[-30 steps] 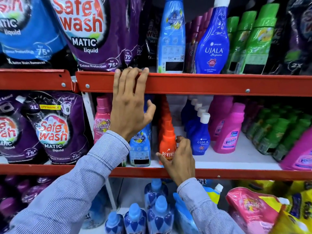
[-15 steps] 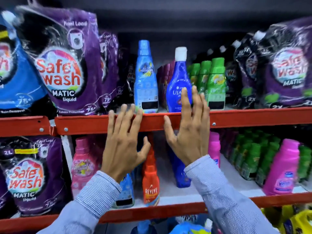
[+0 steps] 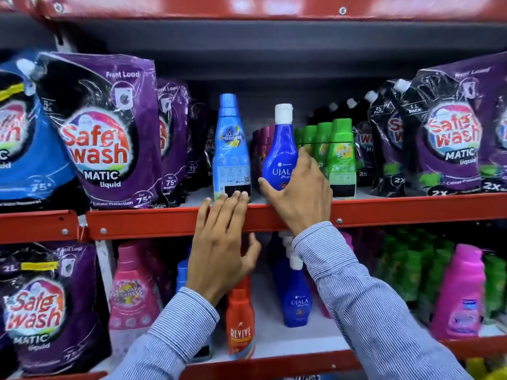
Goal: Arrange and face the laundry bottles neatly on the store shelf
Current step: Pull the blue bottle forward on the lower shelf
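A dark blue Ujala bottle (image 3: pixel 280 152) with a white cap stands at the front of the upper shelf. My right hand (image 3: pixel 300 190) wraps its lower body, thumb on the left, fingers round the right side. Just left of it stands a light blue bottle (image 3: pixel 231 149) with its label forward. My left hand (image 3: pixel 220 244) lies flat, fingers spread, on the red shelf rail (image 3: pixel 153 222) below that bottle, fingertips touching its base. A row of green bottles (image 3: pixel 341 157) stands right of the Ujala bottle, and maroon bottles (image 3: pixel 260 144) sit behind it.
Purple Safe Wash pouches (image 3: pixel 109 138) fill the upper shelf's left, with more pouches (image 3: pixel 450 138) on its right. The lower shelf holds a red Revive bottle (image 3: pixel 240 322), another Ujala bottle (image 3: pixel 297 297), pink bottles (image 3: pixel 458 294), green bottles (image 3: pixel 411 270) and a pouch (image 3: pixel 41 305).
The view has tilted up from the lower shelf to the upper one. My right hand rose from the lower shelf edge and closed round the Ujala bottle. My left hand stayed on the rail.
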